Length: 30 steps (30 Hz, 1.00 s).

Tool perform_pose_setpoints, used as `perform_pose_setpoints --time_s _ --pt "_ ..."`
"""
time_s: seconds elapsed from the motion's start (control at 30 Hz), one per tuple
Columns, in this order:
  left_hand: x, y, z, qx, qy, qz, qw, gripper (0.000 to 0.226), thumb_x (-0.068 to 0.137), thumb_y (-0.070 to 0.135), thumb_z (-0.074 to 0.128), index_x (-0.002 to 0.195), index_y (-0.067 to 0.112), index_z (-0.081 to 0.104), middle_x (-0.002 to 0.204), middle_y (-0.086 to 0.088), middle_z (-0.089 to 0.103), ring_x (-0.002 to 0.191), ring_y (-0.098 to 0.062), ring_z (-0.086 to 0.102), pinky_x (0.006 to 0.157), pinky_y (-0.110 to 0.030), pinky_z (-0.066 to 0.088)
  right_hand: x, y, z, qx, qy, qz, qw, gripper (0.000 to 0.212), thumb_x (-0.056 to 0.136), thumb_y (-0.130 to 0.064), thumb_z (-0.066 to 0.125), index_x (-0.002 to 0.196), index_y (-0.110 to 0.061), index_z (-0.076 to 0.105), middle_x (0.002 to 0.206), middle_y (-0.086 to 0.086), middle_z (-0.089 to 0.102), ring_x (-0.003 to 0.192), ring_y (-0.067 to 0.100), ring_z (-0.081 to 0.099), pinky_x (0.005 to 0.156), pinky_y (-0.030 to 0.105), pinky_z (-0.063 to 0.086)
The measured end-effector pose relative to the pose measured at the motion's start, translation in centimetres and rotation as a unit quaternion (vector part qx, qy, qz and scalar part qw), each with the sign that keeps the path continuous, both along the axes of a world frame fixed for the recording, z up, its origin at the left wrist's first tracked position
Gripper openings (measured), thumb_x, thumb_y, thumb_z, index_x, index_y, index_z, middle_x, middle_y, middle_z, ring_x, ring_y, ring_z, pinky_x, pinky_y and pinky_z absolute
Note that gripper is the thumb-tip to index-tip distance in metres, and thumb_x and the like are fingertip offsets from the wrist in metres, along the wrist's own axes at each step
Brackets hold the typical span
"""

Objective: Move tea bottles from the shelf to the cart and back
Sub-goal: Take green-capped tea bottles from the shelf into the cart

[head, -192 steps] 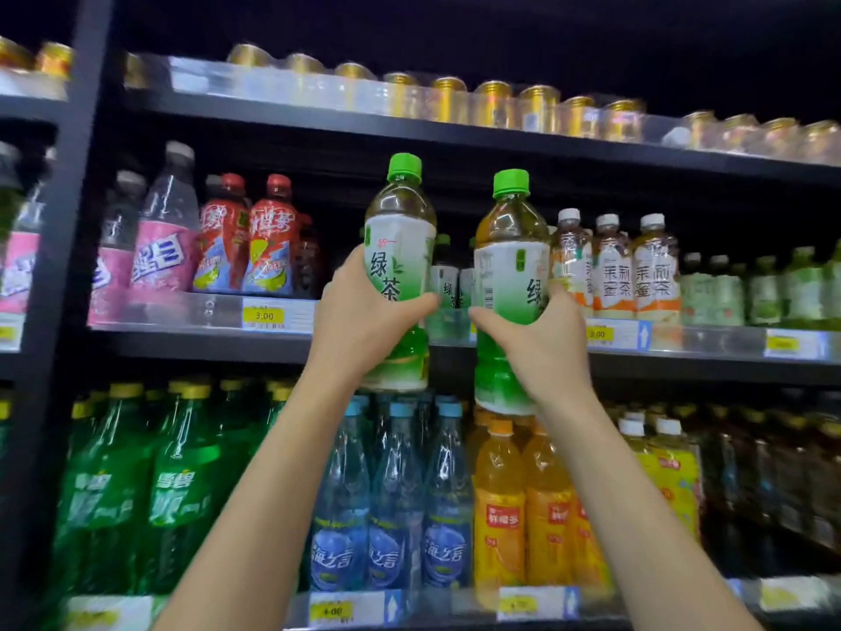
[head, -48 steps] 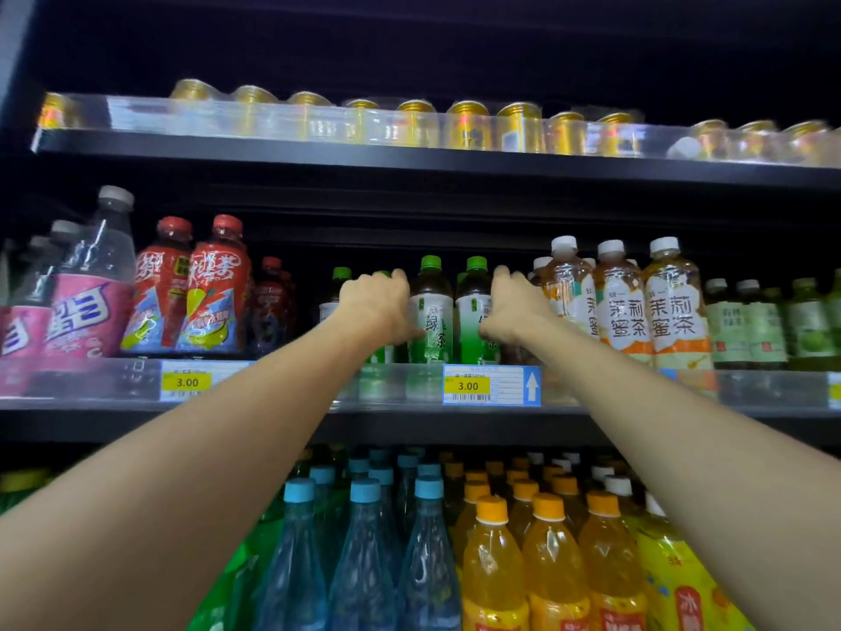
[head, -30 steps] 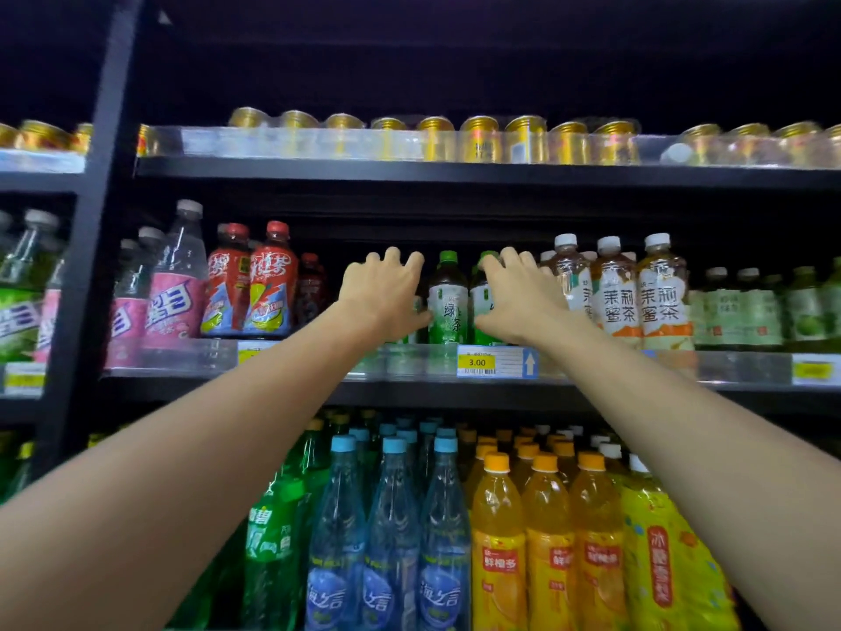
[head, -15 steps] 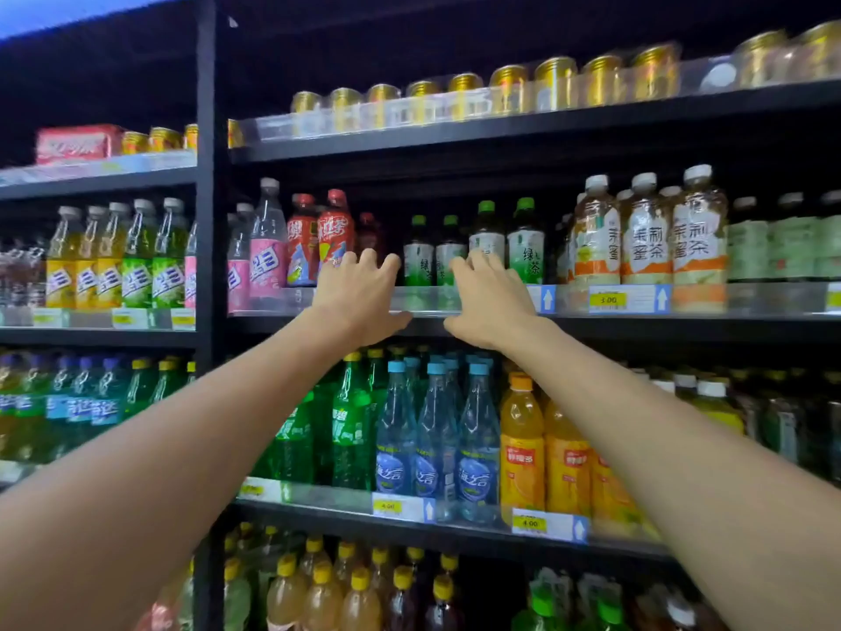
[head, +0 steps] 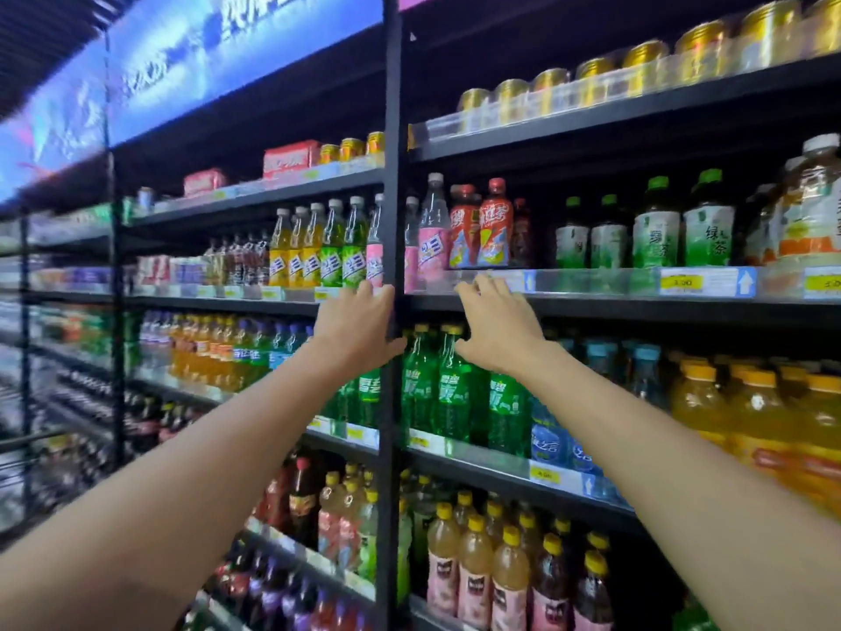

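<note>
- A shop's drinks aisle: black shelves (head: 637, 307) packed with rows of bottled drinks (head: 455, 393).
- Yellow price tags (head: 681, 281) line the shelf edges.
- Lit blue sign (head: 227, 52), upper left.

On my feed, the green tea bottles (head: 707, 230) show bright green caps and white labels that fade to green, with green characters, over dark brown tea. Left of them I see red-capped bottles (head: 493, 230) with red labels splashed yellow and blue, then a pink-labelled bottle (head: 428, 252) with a white cap. The cans (head: 641, 66) above are gold. The shelf frame (head: 391, 175) is black. The price tag (head: 681, 282) is yellow, beside a white arrow on blue. Lower down I make out green soda bottles (head: 453, 393), blue-labelled water bottles (head: 546, 441) and orange drink bottles (head: 755, 416) with orange caps. The sign (head: 205, 52) glows blue.
</note>
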<state>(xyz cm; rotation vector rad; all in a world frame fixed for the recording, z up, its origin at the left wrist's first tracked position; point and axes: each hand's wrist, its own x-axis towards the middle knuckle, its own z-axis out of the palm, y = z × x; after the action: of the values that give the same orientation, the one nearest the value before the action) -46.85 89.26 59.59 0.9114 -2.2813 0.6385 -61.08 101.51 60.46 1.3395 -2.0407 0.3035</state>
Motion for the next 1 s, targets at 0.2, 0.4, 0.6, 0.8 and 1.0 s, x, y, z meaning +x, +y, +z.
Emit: perform_pose_setpoints --time_s 0.2,0.4,0.6,0.8,1.0 --pt "11.2 -4.9 -4.3 0.026 -0.033 0.091 0.995 0.079 0.088 0.067 0.056 0.145 0.017 0.033 0.136 -0.011 0.048 0.122 -0.033 0.051 0.087 -0.043 0.049 8.8 -7.6 -4.1 0.048 -0.034 0.065 0.996 0.074 0.087 -0.037 0.07 0.147 -0.014 0.032 0.145 0.012 0.035 0.133 0.033 0.035 0.102 0.044 0.038" --pt "22.1 -8.9 -9.1 0.07 -0.041 0.162 0.983 0.073 0.087 0.065 0.057 0.139 0.017 0.039 0.134 -0.012 0.049 0.124 -0.034 0.051 0.088 -0.044 0.05 18.6 -13.7 -10.0 0.086 -0.074 0.144 0.983 0.077 0.089 -0.037 0.068 0.15 -0.014 0.029 0.151 0.012 0.03 0.138 0.032 0.031 0.11 0.046 0.036" --pt "31.0 -11.3 -14.2 0.106 -0.052 0.217 0.969 0.077 0.088 0.065 0.056 0.143 0.016 0.036 0.135 -0.011 0.05 0.122 -0.032 0.051 0.089 -0.043 0.048 26.0 -18.3 -15.4 0.126 -0.09 0.19 0.969 0.073 0.088 -0.036 0.068 0.147 -0.014 0.032 0.148 0.012 0.034 0.136 0.032 0.033 0.108 0.045 0.036" --pt "36.8 -13.8 -18.9 0.146 -0.058 0.261 0.952 0.079 0.088 0.067 0.056 0.145 0.016 0.035 0.139 -0.013 0.048 0.127 -0.032 0.049 0.098 -0.046 0.048 31.3 -22.9 -19.3 0.169 -0.1 0.227 0.954 0.07 0.087 -0.037 0.068 0.145 -0.015 0.035 0.147 0.012 0.035 0.135 0.032 0.034 0.107 0.046 0.036" --pt "39.7 -18.3 -22.0 0.171 -0.064 0.265 0.947 0.078 0.089 0.063 0.057 0.146 0.015 0.036 0.137 -0.012 0.05 0.123 -0.028 0.051 0.1 -0.041 0.049 34.7 -29.0 -22.8 0.209 -0.108 0.257 0.937 0.073 0.088 -0.041 0.068 0.147 -0.014 0.034 0.15 0.013 0.034 0.14 0.034 0.03 0.109 0.046 0.035"
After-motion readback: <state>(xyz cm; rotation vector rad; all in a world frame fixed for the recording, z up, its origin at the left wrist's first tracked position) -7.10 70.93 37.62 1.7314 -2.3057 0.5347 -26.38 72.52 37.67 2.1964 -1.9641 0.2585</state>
